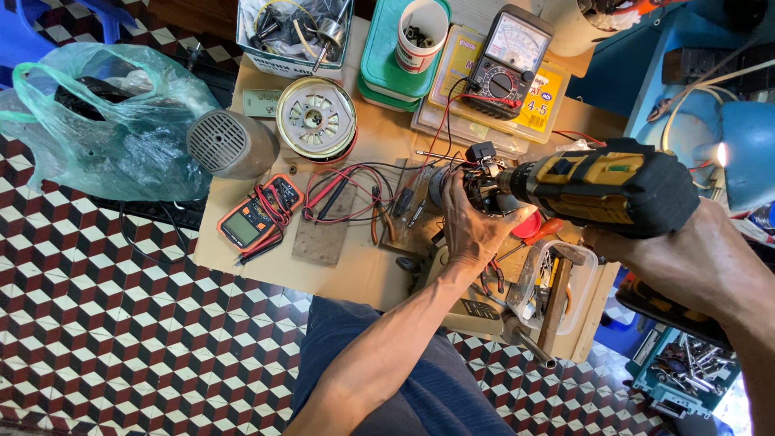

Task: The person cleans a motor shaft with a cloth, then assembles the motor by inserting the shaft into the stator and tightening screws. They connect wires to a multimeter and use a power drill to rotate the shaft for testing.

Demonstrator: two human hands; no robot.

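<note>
Matt black-and-yellow plastic drill [605, 184]; bare wooden table [367, 266]; glossy green plastic bag [105, 121].

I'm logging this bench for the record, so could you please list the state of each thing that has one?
Cordless drill: gripped by right hand, nose against the small motor.
Small motor: steadied by left hand.
Orange multimeter: flat on the table, leads coiled on it.
Analog meter: propped on a box.
Desk lamp: lit.
Plastic bag: full, knotted.

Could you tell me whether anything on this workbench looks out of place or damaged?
Nothing looks broken or spilled. The red and black test leads lie in a loose tangle beside the orange digital multimeter. The left hand steadies a small wired part at the nose of the yellow-and-black cordless drill, gripped by the right hand.
</note>
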